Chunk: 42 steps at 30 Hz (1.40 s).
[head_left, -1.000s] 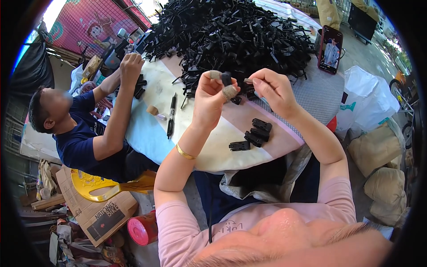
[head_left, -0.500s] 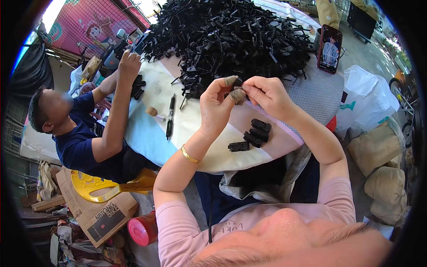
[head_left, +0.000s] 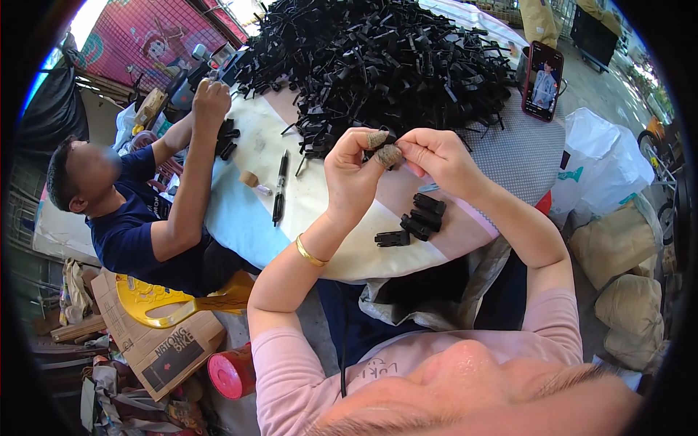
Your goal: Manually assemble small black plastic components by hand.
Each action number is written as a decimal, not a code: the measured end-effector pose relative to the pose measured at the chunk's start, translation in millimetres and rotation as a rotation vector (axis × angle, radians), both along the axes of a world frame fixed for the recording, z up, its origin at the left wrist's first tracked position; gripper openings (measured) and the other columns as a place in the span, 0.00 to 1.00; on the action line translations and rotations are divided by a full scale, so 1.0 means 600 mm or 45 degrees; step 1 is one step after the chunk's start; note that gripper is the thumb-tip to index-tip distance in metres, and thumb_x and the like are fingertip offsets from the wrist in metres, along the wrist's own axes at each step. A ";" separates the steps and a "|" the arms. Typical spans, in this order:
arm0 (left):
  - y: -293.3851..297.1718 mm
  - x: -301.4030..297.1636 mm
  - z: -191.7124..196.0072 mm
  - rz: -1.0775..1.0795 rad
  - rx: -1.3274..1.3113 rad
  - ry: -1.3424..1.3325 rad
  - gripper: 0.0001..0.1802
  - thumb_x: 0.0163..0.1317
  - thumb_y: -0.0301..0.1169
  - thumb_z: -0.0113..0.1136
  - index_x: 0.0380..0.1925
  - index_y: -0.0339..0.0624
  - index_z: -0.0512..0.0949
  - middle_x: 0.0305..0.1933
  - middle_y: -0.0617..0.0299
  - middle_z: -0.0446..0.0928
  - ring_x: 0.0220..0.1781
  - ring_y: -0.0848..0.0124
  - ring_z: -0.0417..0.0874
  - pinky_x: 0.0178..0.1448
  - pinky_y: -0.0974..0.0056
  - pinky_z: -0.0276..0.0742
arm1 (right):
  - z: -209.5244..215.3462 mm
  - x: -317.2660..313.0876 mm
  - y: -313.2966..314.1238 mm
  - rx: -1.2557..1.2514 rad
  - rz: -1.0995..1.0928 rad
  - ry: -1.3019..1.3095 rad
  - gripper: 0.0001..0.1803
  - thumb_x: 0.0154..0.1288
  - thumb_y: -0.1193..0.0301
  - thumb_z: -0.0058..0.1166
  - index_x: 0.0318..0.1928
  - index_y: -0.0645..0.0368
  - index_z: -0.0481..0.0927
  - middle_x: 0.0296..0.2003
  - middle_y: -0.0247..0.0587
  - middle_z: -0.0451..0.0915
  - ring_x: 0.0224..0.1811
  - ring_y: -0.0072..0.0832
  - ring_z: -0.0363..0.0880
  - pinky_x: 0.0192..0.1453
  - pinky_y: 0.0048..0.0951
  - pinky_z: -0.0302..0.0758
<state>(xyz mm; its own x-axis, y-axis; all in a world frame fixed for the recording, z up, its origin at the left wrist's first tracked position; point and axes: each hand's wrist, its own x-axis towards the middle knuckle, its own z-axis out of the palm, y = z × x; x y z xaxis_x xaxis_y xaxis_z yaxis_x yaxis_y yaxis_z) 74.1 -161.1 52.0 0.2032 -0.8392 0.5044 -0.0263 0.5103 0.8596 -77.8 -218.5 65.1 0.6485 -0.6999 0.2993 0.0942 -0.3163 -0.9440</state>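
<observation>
1. Surface, round, covered in pale cloth; a patterned grey cloth covers its far right part.
2. Heap of black plastic parts fills the far half of the surface, spilling toward the near edge.
3. Co-worker in a dark blue shirt sits at the left side, one hand raised at the heap's left edge, next to a small stack of black pieces.
4. Left hand raised above the surface, fingers pinched shut on a small black part; thumb and forefinger wear worn tape wraps. Gold bangle on that wrist.
5. Right hand meets it from the right, fingertips closed on the same part. The part is held between both hands, just in front of the heap.
6. Phone propped upright, far right, screen lit.
7. Row of finished black pieces lies on the cloth below the hands.
8. Black pen lies left of the hands, a small tan roll beside it.
</observation>
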 end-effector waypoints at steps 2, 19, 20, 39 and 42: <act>0.003 -0.008 0.007 -0.031 0.080 0.058 0.09 0.53 0.15 0.55 0.34 0.35 0.72 0.37 0.62 0.74 0.36 0.78 0.74 0.40 0.74 0.73 | 0.003 0.000 -0.002 0.063 0.016 -0.030 0.08 0.61 0.73 0.49 0.33 0.67 0.76 0.18 0.31 0.73 0.20 0.14 0.67 0.23 0.17 0.65; -0.004 0.000 0.010 -0.497 0.383 0.119 0.20 0.64 0.24 0.43 0.56 0.35 0.61 0.49 0.56 0.70 0.49 0.69 0.74 0.54 0.61 0.74 | 0.014 -0.018 -0.029 -0.120 -0.034 0.041 0.09 0.51 0.75 0.61 0.31 0.63 0.74 0.23 0.28 0.75 0.25 0.11 0.72 0.28 0.13 0.69; -0.003 -0.002 0.010 -0.526 0.376 0.101 0.23 0.62 0.21 0.45 0.58 0.35 0.58 0.51 0.55 0.69 0.50 0.69 0.74 0.54 0.62 0.73 | 0.013 -0.018 -0.029 -0.120 -0.037 0.042 0.09 0.51 0.75 0.61 0.31 0.63 0.74 0.23 0.28 0.75 0.25 0.11 0.72 0.28 0.13 0.69; 0.001 -0.008 0.015 -0.173 0.241 -0.023 0.16 0.57 0.18 0.52 0.46 0.34 0.67 0.41 0.58 0.75 0.39 0.76 0.77 0.42 0.73 0.75 | 0.009 -0.010 -0.020 -0.059 0.014 0.019 0.09 0.60 0.71 0.52 0.35 0.65 0.80 0.19 0.27 0.73 0.20 0.11 0.65 0.23 0.12 0.61; -0.001 -0.007 0.005 -0.148 0.171 0.012 0.14 0.56 0.18 0.53 0.44 0.33 0.69 0.39 0.59 0.76 0.38 0.77 0.77 0.42 0.73 0.75 | 0.017 -0.010 -0.015 -0.022 0.013 0.095 0.09 0.59 0.72 0.52 0.33 0.65 0.80 0.19 0.30 0.74 0.21 0.12 0.68 0.25 0.14 0.64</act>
<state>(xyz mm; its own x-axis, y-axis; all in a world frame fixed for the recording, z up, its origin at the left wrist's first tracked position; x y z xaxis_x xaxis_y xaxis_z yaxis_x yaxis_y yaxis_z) 69.9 -161.5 55.1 0.1049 -0.9172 0.3844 0.0346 0.3896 0.9203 -83.9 -227.5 75.1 0.6763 -0.6885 0.2619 0.0272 -0.3320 -0.9429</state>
